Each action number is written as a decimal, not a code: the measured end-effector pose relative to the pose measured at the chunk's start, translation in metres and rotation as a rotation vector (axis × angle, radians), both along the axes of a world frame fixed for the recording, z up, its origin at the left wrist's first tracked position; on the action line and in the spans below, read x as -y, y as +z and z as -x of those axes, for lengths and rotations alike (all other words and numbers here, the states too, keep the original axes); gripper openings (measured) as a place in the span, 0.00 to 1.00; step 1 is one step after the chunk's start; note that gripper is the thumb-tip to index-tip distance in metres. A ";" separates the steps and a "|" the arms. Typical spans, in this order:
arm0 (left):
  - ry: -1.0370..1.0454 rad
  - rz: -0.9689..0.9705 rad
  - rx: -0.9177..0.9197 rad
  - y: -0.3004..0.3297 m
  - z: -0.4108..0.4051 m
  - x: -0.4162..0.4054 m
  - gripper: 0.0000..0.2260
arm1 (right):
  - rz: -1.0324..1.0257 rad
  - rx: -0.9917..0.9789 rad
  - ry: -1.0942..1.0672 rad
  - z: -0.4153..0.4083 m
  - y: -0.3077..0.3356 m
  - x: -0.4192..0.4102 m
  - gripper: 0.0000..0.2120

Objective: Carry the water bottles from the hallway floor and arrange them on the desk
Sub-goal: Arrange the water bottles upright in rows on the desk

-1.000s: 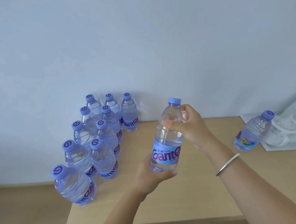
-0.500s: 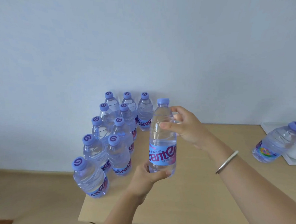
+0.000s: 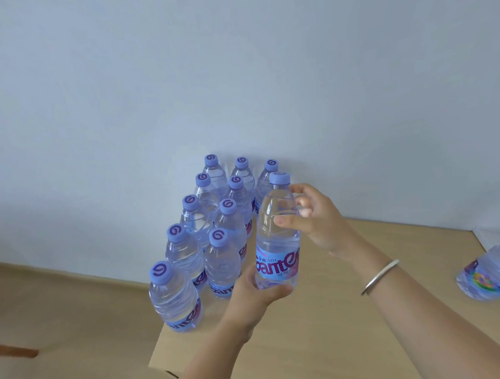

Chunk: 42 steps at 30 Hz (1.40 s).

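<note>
I hold one clear water bottle [image 3: 278, 234] with a purple cap and blue label upright, just right of the group and low over the desk. My left hand [image 3: 256, 294] grips its base from below. My right hand [image 3: 318, 220] holds its upper body, thumb in front and fingers behind. Several matching bottles [image 3: 216, 235] stand in rows on the left end of the light wooden desk [image 3: 325, 337], against the wall. The nearest one [image 3: 175, 299] stands at the desk's left edge.
Another bottle [image 3: 494, 271] with a rainbow label lies on its side at the right edge, beside a white tray [image 3: 485, 233]. The wooden floor [image 3: 60, 318] lies left of the desk. A pale wall [image 3: 236, 87] runs behind.
Both hands have carried the held bottle left and farther back, close beside the standing group. The view has swung right to left, so the lying bottle is now at the frame's edge.
</note>
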<state>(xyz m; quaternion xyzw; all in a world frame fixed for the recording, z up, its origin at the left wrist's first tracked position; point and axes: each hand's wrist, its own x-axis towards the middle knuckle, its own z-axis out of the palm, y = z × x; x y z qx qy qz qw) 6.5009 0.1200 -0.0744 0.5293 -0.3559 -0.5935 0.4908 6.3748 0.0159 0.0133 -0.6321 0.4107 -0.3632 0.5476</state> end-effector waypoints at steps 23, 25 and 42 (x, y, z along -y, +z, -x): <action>0.290 -0.410 -0.608 -0.023 0.021 0.082 0.20 | 0.116 -0.326 -0.009 -0.028 -0.075 0.067 0.26; 0.303 -0.400 -0.663 -0.024 0.022 0.088 0.21 | 0.086 -0.312 -0.005 -0.027 -0.079 0.070 0.27; 0.313 -0.373 -0.550 -0.045 0.019 0.124 0.29 | 0.148 -0.395 0.034 -0.026 -0.082 0.103 0.29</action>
